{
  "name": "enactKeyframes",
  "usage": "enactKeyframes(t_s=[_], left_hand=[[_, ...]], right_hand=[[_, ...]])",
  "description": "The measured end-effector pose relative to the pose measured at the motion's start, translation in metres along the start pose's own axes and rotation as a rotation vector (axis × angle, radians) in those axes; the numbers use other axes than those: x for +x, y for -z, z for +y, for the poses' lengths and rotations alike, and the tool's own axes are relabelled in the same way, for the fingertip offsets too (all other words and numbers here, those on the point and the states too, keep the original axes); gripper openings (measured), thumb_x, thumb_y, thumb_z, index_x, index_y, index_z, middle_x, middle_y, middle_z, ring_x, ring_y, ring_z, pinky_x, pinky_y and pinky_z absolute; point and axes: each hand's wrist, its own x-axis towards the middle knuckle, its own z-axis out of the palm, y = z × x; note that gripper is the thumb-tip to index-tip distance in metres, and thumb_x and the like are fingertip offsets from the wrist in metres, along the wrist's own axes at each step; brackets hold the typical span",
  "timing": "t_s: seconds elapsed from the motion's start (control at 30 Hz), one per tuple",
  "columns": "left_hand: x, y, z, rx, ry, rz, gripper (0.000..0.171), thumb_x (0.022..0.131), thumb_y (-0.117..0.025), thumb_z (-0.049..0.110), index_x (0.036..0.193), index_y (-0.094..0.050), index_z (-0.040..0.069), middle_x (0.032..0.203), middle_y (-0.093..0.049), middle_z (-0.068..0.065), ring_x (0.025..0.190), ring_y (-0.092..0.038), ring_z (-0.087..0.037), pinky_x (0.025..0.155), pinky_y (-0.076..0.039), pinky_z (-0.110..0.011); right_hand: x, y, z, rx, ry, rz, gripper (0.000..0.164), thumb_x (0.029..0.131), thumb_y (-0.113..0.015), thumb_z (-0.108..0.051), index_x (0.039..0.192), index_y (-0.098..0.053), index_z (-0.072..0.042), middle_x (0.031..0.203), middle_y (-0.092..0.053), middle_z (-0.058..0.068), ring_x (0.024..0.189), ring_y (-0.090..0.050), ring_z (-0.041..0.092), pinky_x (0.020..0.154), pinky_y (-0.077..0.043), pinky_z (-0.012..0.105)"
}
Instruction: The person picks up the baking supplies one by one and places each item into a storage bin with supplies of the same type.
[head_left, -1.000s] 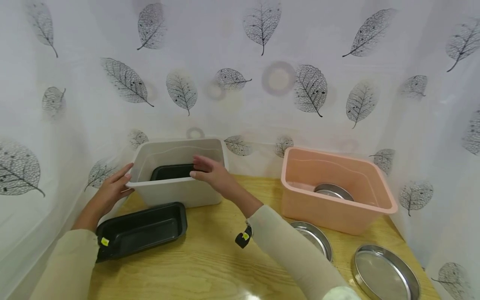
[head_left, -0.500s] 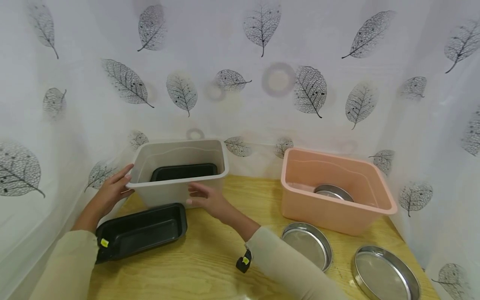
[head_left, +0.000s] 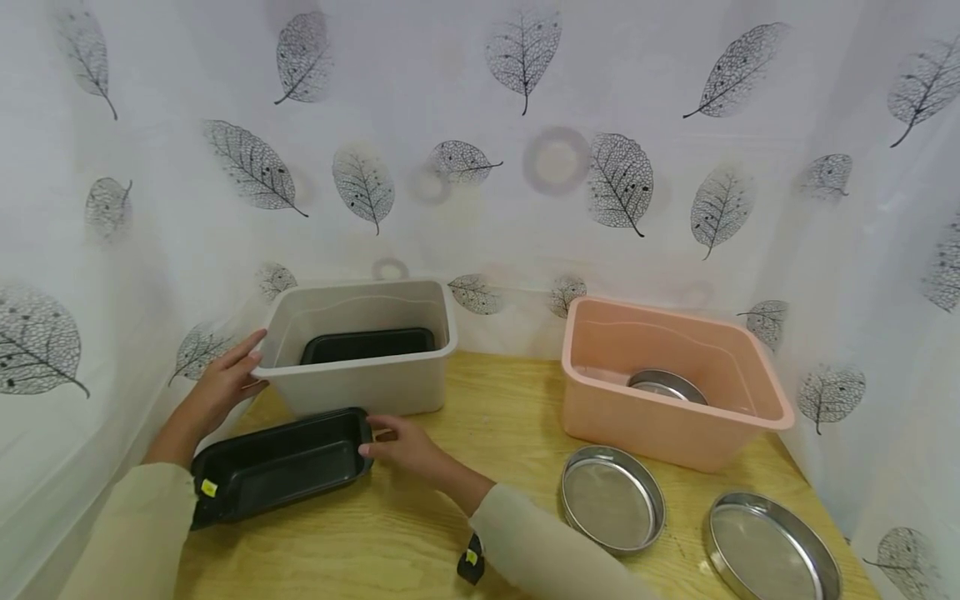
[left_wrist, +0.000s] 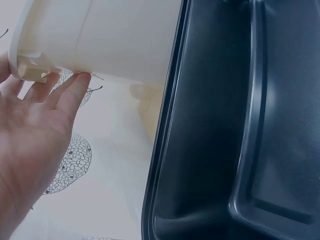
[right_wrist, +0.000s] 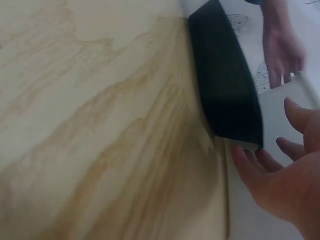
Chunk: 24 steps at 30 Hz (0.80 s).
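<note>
A dark rectangular loaf pan (head_left: pixel 288 458) lies on the table in front of a white bin (head_left: pixel 360 385). My right hand (head_left: pixel 405 450) is at the pan's right end, with the fingers and thumb spread apart. In the right wrist view, fingertips (right_wrist: pixel 260 154) come right up to the pan's rim and the thumb stands off it. With my left hand (head_left: pixel 217 392) I hold the white bin's left rim; the left wrist view has fingertips under that rim by a handle slot. Inside the bin sits another dark loaf pan (head_left: pixel 367 344), its lower part hidden.
At the right stands a pink bin (head_left: pixel 652 429) with a round metal pan (head_left: pixel 667 386) in it. Two more shallow round metal pans lie before it, one nearer (head_left: pixel 611 500) and one by the table's right edge (head_left: pixel 772 546). A leaf-print curtain (head_left: pixel 480 233) encloses the table.
My right hand has drawn back from over the white bin and come down to the right end of the front loaf pan. My left hand has stayed on the bin's rim.
</note>
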Motion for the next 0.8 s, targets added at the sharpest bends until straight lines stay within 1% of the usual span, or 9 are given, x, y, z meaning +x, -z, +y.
enactKeyframes(t_s=[0.07,0.17,0.3,0.43,0.53,0.67,0.77,0.8], left_hand=[[0.0,-0.001,0.0,-0.014,-0.001,-0.003,0.065,0.11,-0.031,0.043,0.163,0.001,0.022,0.165,-0.002,-0.032,0.141,-0.026,-0.055,0.108,-0.032,-0.055],[0.0,-0.001,0.001,-0.018,0.0,-0.001,0.065,0.11,-0.03,0.043,0.163,0.002,0.022,0.165,-0.002,-0.032,0.141,-0.025,-0.056,0.108,-0.032,-0.055],[-0.001,-0.001,0.001,-0.024,0.001,-0.006,0.066,0.11,-0.031,0.044,0.163,0.002,0.023,0.165,0.001,-0.031,0.142,-0.024,-0.057,0.108,-0.03,-0.057],[0.001,-0.002,0.002,-0.026,0.002,-0.009,0.067,0.11,-0.032,0.044,0.163,0.002,0.023,0.166,0.003,-0.029,0.143,-0.023,-0.058,0.109,-0.029,-0.059],[0.002,-0.003,0.003,-0.032,0.011,-0.005,0.067,0.11,-0.032,0.044,0.163,0.002,0.023,0.166,0.005,-0.028,0.143,-0.022,-0.058,0.109,-0.029,-0.058],[0.002,-0.004,0.003,-0.042,0.022,-0.001,0.067,0.11,-0.031,0.045,0.163,0.002,0.022,0.166,0.005,-0.028,0.144,-0.022,-0.057,0.109,-0.03,-0.057],[0.001,-0.004,0.002,-0.036,0.022,-0.003,0.067,0.109,-0.031,0.046,0.163,0.003,0.023,0.166,0.004,-0.028,0.144,-0.022,-0.056,0.109,-0.03,-0.057],[0.0,-0.004,0.002,-0.034,0.021,-0.004,0.068,0.109,-0.031,0.046,0.162,0.003,0.023,0.166,0.004,-0.028,0.144,-0.022,-0.056,0.109,-0.03,-0.057]], right_hand=[[0.002,-0.003,0.004,0.008,-0.017,0.004,0.052,0.094,-0.074,-0.025,0.143,-0.058,-0.016,0.143,-0.058,0.003,0.124,-0.061,0.024,0.093,-0.057,0.031],[0.006,-0.005,0.009,0.014,-0.027,0.003,0.051,0.094,-0.074,-0.026,0.143,-0.058,-0.018,0.142,-0.059,0.003,0.12,-0.062,0.02,0.092,-0.057,0.031],[0.011,-0.008,0.012,0.003,-0.036,0.017,0.05,0.094,-0.074,-0.028,0.142,-0.06,-0.021,0.141,-0.059,0.004,0.119,-0.062,0.019,0.092,-0.056,0.031],[0.016,-0.011,0.015,-0.008,-0.051,0.04,0.047,0.094,-0.073,-0.03,0.14,-0.062,-0.026,0.139,-0.06,0.002,0.116,-0.061,0.016,0.087,-0.054,0.03],[0.02,-0.014,0.016,-0.028,-0.043,0.055,0.044,0.095,-0.072,-0.03,0.139,-0.063,-0.028,0.141,-0.059,0.0,0.118,-0.057,0.013,0.091,-0.051,0.029],[0.024,-0.019,0.017,-0.053,-0.021,0.06,0.042,0.097,-0.068,-0.029,0.139,-0.062,-0.027,0.146,-0.057,-0.001,0.126,-0.052,0.01,0.106,-0.045,0.03],[0.026,-0.023,0.017,-0.065,-0.018,0.056,0.043,0.098,-0.067,-0.027,0.141,-0.061,-0.026,0.148,-0.055,-0.001,0.127,-0.05,0.009,0.106,-0.044,0.027],[0.027,-0.024,0.017,-0.064,-0.018,0.056,0.043,0.098,-0.067,-0.026,0.141,-0.061,-0.026,0.146,-0.056,0.0,0.124,-0.052,0.01,0.102,-0.046,0.027]])
